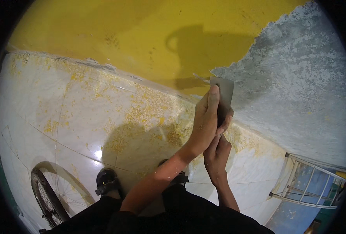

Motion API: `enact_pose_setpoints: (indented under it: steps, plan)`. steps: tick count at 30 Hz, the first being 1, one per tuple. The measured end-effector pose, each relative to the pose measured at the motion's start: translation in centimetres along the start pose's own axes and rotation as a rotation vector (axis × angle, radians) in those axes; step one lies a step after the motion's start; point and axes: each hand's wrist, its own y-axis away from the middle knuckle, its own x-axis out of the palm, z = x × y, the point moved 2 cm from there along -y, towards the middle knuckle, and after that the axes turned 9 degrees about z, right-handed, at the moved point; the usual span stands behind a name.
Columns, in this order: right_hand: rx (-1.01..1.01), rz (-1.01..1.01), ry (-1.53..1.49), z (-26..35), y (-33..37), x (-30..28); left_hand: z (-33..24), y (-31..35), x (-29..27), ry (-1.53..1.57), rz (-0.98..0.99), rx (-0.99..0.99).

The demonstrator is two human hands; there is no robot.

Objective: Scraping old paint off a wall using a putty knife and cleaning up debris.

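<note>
Both of my hands are closed on a scraper (226, 89) with a wide, flat grey blade. My left hand (205, 123) wraps the upper part, its thumb stretched along the blade and its fingertips showing on the far side. Just below, my right hand (217, 155) grips the handle, which the fingers mostly hide. The blade's end meets the wall where yellow paint (141, 35) borders a stripped grey patch (293, 74). A torn strip of paint (201, 77) curls beside the blade's left corner.
Yellow paint flakes (151, 111) litter the pale tiled floor (83, 146) along the wall's base. A bicycle wheel (48, 197) stands at lower left, near my sandalled foot (107, 181). At lower right a metal-framed rack or ladder (307, 181) rests by the wall.
</note>
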Motion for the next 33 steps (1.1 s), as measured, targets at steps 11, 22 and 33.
enact_pose_setpoints:
  steps: [11,22,33]
  plan:
    - [-0.067,0.029,0.156,0.1,0.6,-1.3,1.0,-0.1,0.0,0.17,0.123,-0.013]
    - [0.042,0.0,0.137,-0.2,0.2,-1.3,1.9,-0.7,-0.7,0.267,0.127,-0.096]
    - [0.051,0.037,0.161,0.4,-0.6,-1.4,1.8,-1.2,-0.4,0.253,0.047,-0.097]
